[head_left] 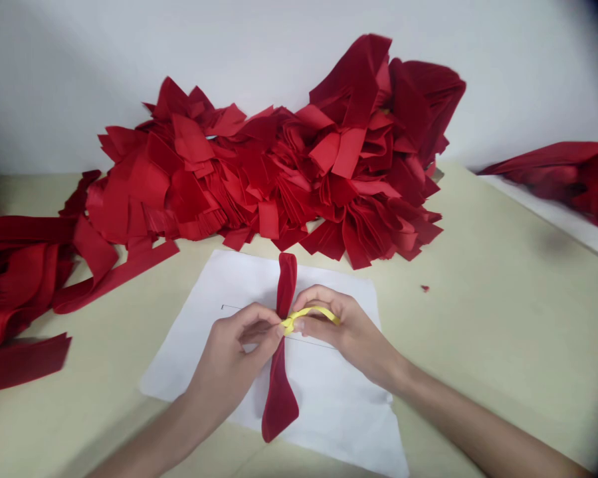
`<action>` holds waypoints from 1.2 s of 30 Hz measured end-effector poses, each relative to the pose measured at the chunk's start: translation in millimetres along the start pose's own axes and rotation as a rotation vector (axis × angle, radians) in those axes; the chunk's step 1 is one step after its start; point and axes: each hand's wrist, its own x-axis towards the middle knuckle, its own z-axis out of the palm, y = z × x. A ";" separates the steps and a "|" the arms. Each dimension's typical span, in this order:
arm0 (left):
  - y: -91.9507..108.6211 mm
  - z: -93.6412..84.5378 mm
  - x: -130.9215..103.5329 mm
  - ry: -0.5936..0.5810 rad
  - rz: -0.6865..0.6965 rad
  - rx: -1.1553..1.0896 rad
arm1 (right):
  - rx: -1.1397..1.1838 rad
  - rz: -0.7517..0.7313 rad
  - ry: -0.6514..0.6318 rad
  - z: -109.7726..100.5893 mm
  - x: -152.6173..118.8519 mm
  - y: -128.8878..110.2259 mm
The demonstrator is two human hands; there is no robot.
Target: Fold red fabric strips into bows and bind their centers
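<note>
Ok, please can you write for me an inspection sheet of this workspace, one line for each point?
Surface: pale table, with a white sheet marked by a thin line.
Things in hand: red strip across the sheet, yellow band around its middle.
Clutter: large heap of red pieces behind, more red strips at left, small red scrap at right.
Hands: left hand and right hand both pinch the yellow band.
Cables: nothing seen.
Surroundings: pale wall behind; blurred red material at far right.
</note>
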 end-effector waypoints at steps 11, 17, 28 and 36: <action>7.7 -4.6 3.7 -0.130 -0.164 -0.299 | 0.038 -0.017 0.012 -1.7 3.3 6.5; 9.6 -8.7 4.1 -0.083 -0.247 -0.487 | -0.090 0.045 0.117 -7.3 9.4 5.3; 7.2 -11.7 6.7 -0.202 -0.446 -0.710 | 0.050 -0.062 0.211 -24.6 13.2 0.0; 5.5 -5.7 3.0 -0.451 -0.255 -0.356 | 0.263 -0.016 0.052 -23.8 8.6 -3.7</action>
